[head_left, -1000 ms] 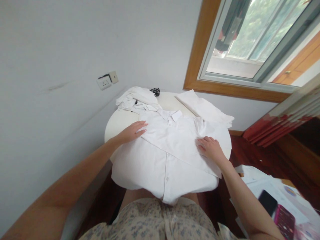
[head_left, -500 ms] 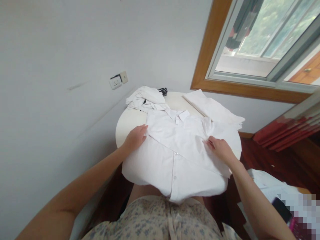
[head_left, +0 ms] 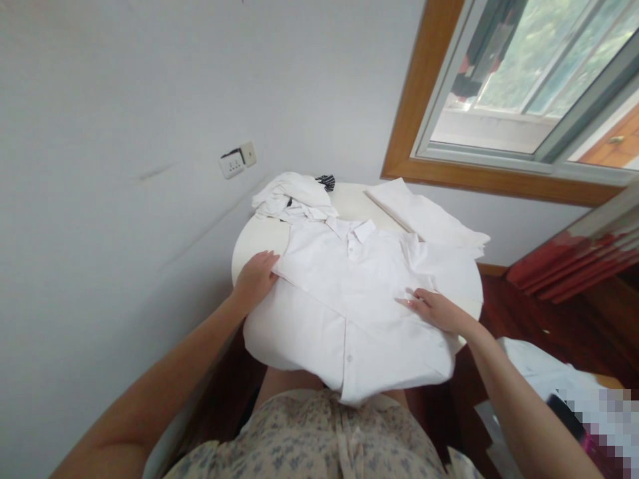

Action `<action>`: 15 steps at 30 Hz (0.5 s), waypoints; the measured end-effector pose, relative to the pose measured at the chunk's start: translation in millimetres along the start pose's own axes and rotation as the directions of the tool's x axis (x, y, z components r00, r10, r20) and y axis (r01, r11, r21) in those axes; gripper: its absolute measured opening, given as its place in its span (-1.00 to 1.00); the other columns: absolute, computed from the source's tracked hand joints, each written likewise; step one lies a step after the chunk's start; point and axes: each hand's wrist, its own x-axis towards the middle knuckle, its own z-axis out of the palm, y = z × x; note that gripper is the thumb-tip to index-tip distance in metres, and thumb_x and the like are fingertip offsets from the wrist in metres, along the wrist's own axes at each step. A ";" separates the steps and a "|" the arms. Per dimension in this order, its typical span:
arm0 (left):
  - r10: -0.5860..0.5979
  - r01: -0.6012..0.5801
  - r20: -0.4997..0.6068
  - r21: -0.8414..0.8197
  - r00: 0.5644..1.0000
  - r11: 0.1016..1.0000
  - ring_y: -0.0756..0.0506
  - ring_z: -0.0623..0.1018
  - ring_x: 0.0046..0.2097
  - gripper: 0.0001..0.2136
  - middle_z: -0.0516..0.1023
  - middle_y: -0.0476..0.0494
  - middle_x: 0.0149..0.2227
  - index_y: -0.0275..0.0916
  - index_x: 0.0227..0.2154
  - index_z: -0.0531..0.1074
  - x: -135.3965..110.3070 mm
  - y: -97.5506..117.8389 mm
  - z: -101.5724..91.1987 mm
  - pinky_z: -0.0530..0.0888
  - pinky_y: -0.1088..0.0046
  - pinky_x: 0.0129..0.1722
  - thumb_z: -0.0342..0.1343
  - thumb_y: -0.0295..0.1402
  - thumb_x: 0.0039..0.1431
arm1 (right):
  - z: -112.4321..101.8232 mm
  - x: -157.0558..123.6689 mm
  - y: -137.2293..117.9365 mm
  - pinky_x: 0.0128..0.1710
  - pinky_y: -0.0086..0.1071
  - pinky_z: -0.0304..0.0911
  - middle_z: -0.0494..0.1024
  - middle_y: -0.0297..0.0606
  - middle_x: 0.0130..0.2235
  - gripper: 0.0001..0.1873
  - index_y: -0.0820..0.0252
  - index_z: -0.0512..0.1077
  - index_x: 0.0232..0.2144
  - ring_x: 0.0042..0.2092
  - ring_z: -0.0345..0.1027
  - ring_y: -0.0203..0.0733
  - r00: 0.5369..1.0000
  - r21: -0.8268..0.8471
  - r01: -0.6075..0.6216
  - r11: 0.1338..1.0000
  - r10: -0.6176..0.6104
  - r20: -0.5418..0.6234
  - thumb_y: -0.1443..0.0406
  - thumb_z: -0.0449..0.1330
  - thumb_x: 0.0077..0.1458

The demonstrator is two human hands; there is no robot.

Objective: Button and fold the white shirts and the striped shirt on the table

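A white button-up shirt (head_left: 349, 299) lies spread on a small round white table (head_left: 259, 238), collar towards the wall, its hem hanging over the near edge. My left hand (head_left: 254, 278) rests at the shirt's left edge, fingers curled on the folded sleeve corner. My right hand (head_left: 433, 307) lies flat on the shirt's right side, fingers stretched out.
A crumpled white garment (head_left: 292, 194) with a striped bit sits at the table's back left. A folded white cloth (head_left: 424, 216) lies at the back right. A wall socket (head_left: 234, 159), a wood-framed window (head_left: 499, 120) and papers on a red floor (head_left: 544, 379) surround the table.
My left hand slid left and towards me along the shirt's edge. My right hand moved down the shirt and flattened. The shirt lies smoother.
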 end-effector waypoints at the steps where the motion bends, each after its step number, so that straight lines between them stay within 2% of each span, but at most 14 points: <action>1: 0.010 -0.010 0.005 0.008 1.000 1.000 -0.25 0.35 0.17 -0.65 0.43 -0.30 0.09 -0.28 -0.06 0.44 0.8 0.2 -1.9 0.27 0.14 0.21 -0.08 -0.42 0.11 | 1.9 -2.5 1.0 -0.26 -0.32 0.24 0.55 -0.14 -0.27 -0.63 0.17 0.39 -0.24 -0.25 0.43 -0.07 1.000 -0.011 0.000 1.000 0.000 0.009 0.02 0.01 0.21; 5: 0.008 -0.009 0.006 0.067 1.000 0.998 -0.27 0.42 0.06 -0.75 0.51 -0.30 -0.06 -0.25 -0.25 0.48 4.9 7.0 -14.1 0.36 0.12 0.10 -0.07 -0.40 0.11 | -0.3 -14.0 -0.8 -0.22 -0.29 0.27 0.56 -0.07 -0.19 -0.60 0.20 0.43 -0.17 -0.17 0.44 0.01 0.998 -0.007 -0.050 0.999 0.050 -0.050 0.02 0.12 0.13; 8: -0.008 0.006 0.018 0.115 1.000 0.993 -0.30 0.44 0.01 -0.76 0.52 -0.34 -0.12 -0.27 -0.25 0.47 4.2 14.6 -19.1 0.40 0.12 0.03 -0.06 -0.42 0.09 | -2.7 -20.1 -3.7 -0.17 -0.28 0.29 0.55 -0.05 -0.13 -0.57 0.22 0.44 -0.13 -0.12 0.43 0.01 0.991 0.071 -0.059 0.996 0.067 -0.113 0.02 0.14 0.12; 11: -0.007 0.000 0.047 0.138 0.999 0.990 -0.31 0.40 0.09 -0.74 0.49 -0.36 -0.05 -0.27 -0.22 0.47 0.7 11.9 -17.0 0.37 0.12 0.06 -0.05 -0.44 0.06 | -0.1 -23.2 -5.3 -0.16 -0.26 0.29 0.56 -0.06 -0.14 -0.58 0.23 0.44 -0.16 -0.13 0.43 0.01 0.994 0.093 -0.073 0.993 0.080 -0.071 0.02 0.13 0.13; 13: 0.006 -0.024 0.122 0.152 0.992 0.988 -0.30 0.36 0.15 -0.70 0.46 -0.34 0.04 -0.27 -0.19 0.48 2.2 0.8 -14.9 0.33 0.12 0.12 -0.04 -0.45 0.02 | 2.6 -24.5 -6.0 -0.19 -0.26 0.28 0.56 -0.08 -0.18 -0.60 0.22 0.44 -0.21 -0.17 0.44 -0.01 0.996 0.071 -0.086 0.994 0.088 -0.027 0.01 0.10 0.14; 15: 0.026 -0.065 0.243 0.152 0.970 0.986 -0.28 0.36 0.17 -0.66 0.45 -0.31 0.08 -0.29 -0.18 0.50 12.1 -13.9 -15.0 0.28 0.15 0.17 -0.04 -0.45 -0.03 | 4.2 -25.8 -6.4 -0.25 -0.29 0.26 0.56 -0.12 -0.24 -0.59 0.21 0.42 -0.27 -0.23 0.43 -0.04 0.997 0.063 -0.072 0.995 0.071 0.010 -0.01 0.08 0.15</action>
